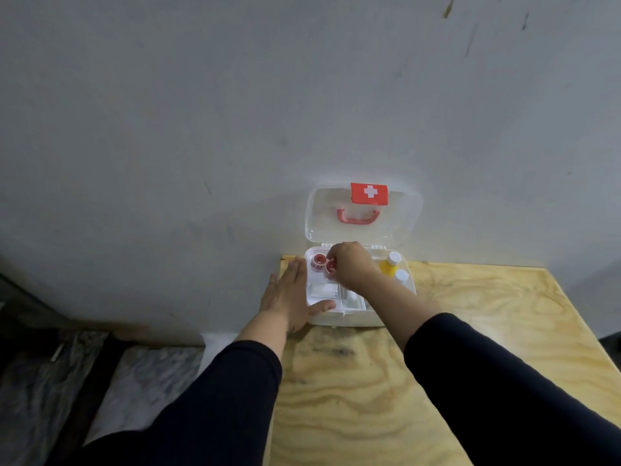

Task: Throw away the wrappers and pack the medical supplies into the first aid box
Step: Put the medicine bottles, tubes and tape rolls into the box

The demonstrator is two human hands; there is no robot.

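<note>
A white first aid box (349, 319) stands open on the plywood table (403, 381) against the wall, its clear lid (400, 216) with a red handle and red cross label upright. My left hand (289, 294) lies flat against the box's left side, thumb on the front rim. My right hand (351, 264) reaches into the back left compartment, fingers pinched on a small red roll (331, 268). A second red roll (317, 261) sits beside it. White gauze (323, 291) lies in the front compartment. A yellow bottle (389, 264) and a white bottle (401, 275) stand at the right.
The grey wall rises directly behind the box. The table's left edge runs just beyond my left hand, with marbled floor (151, 375) and dark objects below. Bare plywood stretches to the right and in front of the box.
</note>
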